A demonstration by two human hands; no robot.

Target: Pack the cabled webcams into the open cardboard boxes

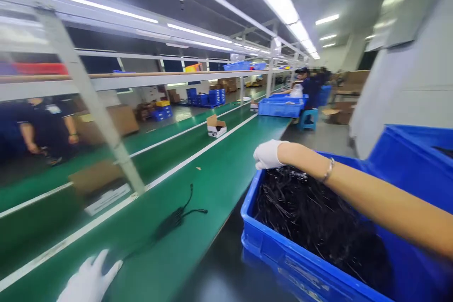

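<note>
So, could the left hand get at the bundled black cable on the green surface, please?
Likely yes: the white-gloved left hand is close to the bundled black cable, nothing visibly between.

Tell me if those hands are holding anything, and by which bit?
The left hand is spread open near the black cable, holding nothing. The right hand is curled by the blue crate; I can't tell if it holds anything.
</note>
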